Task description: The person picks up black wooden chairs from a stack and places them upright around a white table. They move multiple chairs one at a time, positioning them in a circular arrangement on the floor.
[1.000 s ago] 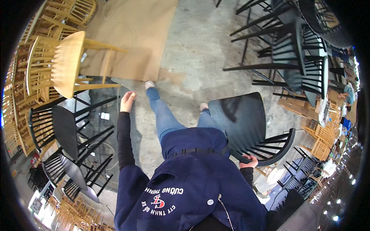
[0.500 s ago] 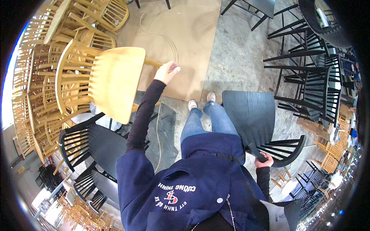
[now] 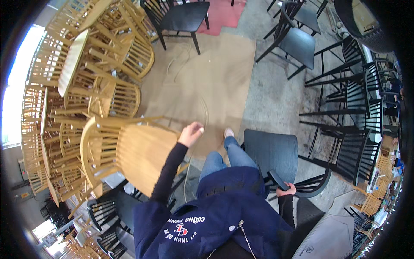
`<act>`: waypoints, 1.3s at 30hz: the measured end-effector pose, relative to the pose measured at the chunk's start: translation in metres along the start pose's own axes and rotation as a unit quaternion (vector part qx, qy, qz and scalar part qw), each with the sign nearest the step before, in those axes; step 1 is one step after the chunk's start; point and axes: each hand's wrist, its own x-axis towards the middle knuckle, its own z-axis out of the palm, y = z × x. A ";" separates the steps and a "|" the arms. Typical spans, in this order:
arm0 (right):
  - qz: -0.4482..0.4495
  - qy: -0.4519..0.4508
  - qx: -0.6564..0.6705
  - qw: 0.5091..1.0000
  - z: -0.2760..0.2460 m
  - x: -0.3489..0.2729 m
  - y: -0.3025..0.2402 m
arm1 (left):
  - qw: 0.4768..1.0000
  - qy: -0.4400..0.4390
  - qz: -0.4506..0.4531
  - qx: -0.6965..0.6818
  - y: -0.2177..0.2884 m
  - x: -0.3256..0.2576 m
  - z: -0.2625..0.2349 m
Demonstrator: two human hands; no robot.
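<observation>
My right hand [image 3: 286,189] grips the end of the curved back rail [image 3: 278,179] of a black wooden chair [image 3: 271,151], which stands close by my right leg. Its spindles run under the rail, and my hand and sleeve hide part of it. My left hand [image 3: 192,134] is stretched forward with its fingers curled together. What they hold, if anything, is hidden. Beside my left forearm is a light wooden spindle-back chair [image 3: 148,149], its seat partly covered by my sleeve. One leg of that chair points toward my left hand; contact cannot be made out.
Light wooden chairs [image 3: 114,95] are piled at the left. Black chairs [image 3: 183,17] stand ahead, and more black chairs [image 3: 353,108] line the right. A thin hose [image 3: 206,110] crosses brown sheeting [image 3: 224,82] on the floor. Another black chair [image 3: 125,209] sits at lower left.
The view has tilted up, so the chairs and floor appear lower and more black chairs show ahead. One of my shoes has gone out of sight. My right hand remains on the rail.
</observation>
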 end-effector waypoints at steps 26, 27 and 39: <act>-0.088 -0.249 -0.333 0.905 0.397 -0.122 0.148 | 0.952 0.101 0.281 0.063 0.148 0.358 -0.170; -0.124 -0.280 -0.344 0.888 0.413 -0.123 0.150 | 0.938 0.135 0.304 0.093 0.147 0.368 -0.177; -0.272 -0.380 -0.608 0.642 0.521 -0.164 0.126 | 0.967 0.118 0.008 0.224 0.098 0.393 -0.243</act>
